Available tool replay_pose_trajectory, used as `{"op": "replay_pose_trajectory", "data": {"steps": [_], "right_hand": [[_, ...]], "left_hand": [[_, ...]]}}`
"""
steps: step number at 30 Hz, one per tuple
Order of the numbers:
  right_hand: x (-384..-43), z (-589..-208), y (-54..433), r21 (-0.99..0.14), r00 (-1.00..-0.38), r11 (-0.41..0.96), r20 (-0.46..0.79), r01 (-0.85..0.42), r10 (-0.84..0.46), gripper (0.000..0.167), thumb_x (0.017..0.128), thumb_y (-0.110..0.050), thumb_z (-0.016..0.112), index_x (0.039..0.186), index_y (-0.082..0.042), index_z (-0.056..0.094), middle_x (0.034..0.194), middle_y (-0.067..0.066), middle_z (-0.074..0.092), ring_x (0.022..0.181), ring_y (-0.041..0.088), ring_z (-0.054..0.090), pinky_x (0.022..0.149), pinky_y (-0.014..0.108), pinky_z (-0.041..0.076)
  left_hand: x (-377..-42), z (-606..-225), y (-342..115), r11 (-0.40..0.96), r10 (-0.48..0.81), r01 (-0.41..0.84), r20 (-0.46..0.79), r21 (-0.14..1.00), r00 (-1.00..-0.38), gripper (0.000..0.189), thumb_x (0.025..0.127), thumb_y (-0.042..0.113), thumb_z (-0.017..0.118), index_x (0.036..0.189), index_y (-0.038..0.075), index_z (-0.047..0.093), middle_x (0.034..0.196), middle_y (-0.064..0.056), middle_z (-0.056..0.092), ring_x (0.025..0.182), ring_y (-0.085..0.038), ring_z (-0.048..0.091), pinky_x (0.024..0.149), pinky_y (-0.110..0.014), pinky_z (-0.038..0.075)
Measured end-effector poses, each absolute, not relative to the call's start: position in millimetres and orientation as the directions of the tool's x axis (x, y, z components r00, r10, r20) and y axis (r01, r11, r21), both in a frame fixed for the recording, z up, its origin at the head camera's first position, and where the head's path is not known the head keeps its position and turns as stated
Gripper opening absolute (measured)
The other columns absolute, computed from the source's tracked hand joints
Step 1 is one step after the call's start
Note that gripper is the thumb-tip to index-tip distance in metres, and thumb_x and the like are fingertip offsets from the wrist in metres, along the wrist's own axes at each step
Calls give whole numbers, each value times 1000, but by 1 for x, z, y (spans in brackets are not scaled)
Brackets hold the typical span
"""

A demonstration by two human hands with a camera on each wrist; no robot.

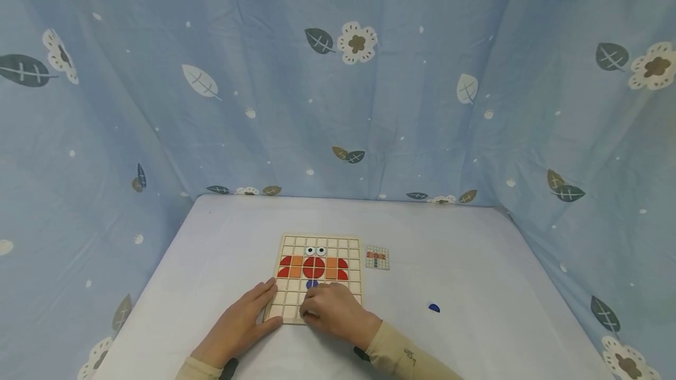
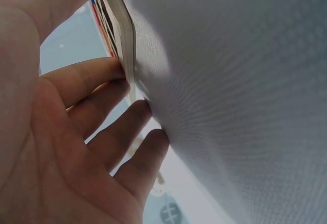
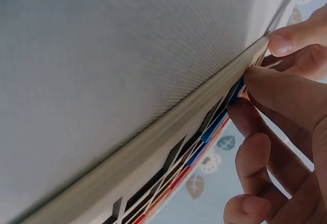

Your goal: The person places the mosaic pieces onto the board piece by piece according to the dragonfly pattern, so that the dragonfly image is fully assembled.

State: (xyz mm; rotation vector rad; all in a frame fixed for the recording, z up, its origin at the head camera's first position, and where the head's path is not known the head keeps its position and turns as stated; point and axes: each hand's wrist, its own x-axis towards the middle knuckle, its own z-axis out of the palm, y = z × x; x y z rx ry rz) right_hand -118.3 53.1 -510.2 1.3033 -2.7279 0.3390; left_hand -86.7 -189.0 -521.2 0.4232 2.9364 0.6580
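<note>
A wooden grid board (image 1: 291, 298) lies on the table, carrying red quarter-round pieces (image 1: 314, 267), orange squares (image 1: 331, 268), two eye pieces (image 1: 315, 251) and blue pieces (image 1: 312, 284). At the board's lower left corner, the left hand (image 1: 239, 320) rests with fairly straight fingers against the side and its thumb by the near edge. Over the near middle of the grid, the right hand (image 1: 337, 312) pinches a small blue piece (image 3: 236, 91) between thumb and forefinger, low at the board's surface. Its other fingers curl loosely. From the head view that piece is hidden under the hand.
A small pattern card (image 1: 377, 257) with a matching grid lies just right of the board. Farther right on the white table (image 1: 475, 263) is a loose blue half-round piece (image 1: 434, 308). Blue patterned curtains (image 1: 348, 104) close off the back and both sides.
</note>
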Motion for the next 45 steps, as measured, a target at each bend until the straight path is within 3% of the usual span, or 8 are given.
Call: {"op": "replay_pose_trajectory", "data": {"steps": [22, 27, 31, 38, 45], "right_hand": [[-113, -506, 57, -121, -646, 635, 179, -763, -742, 5, 87, -29, 82, 93, -31, 82, 98, -16, 72, 88, 1, 68, 71, 17, 54], [-110, -504, 61, -119, -645, 635, 192, -763, -739, 7, 87, -30, 82, 94, -30, 82, 102, -15, 73, 93, 2, 68, 76, 18, 56], [-106, -499, 66, -154, -666, 648, 184, -746, -723, 12, 88, -32, 82, 99, -29, 82, 104, -15, 73, 96, 1, 68, 82, 20, 56], [-102, -496, 89, -214, -704, 671, 206, -710, -679, 13, 87, -29, 82, 100, -28, 82, 99, -18, 72, 91, -2, 66, 81, 18, 55], [-96, -492, 119, -316, -744, 674, 240, -668, -624, 13, 87, -25, 82, 100, -24, 81, 100, -17, 71, 96, 1, 67, 83, 25, 58]], "left_hand": [[-89, -523, -186, 876, 279, 236, -43, 422, -959, 75, 88, 50, 76, 146, 9, 56, 155, -3, 48, 142, -30, 43, 114, -49, 41], [-89, -523, -186, 879, 276, 231, -51, 416, -960, 75, 88, 51, 76, 147, 9, 55, 155, -2, 47, 143, -30, 43, 114, -48, 41], [-89, -524, -186, 881, 275, 227, -59, 415, -960, 75, 88, 51, 75, 147, 9, 55, 156, -2, 47, 143, -30, 42, 114, -48, 40], [-88, -525, -186, 880, 276, 232, -49, 415, -960, 75, 88, 49, 76, 147, 8, 55, 156, -2, 47, 143, -30, 42, 115, -48, 40], [-86, -524, -186, 872, 280, 238, -37, 428, -959, 75, 88, 49, 76, 145, 5, 56, 155, -5, 47, 143, -32, 43, 115, -50, 39]]}}
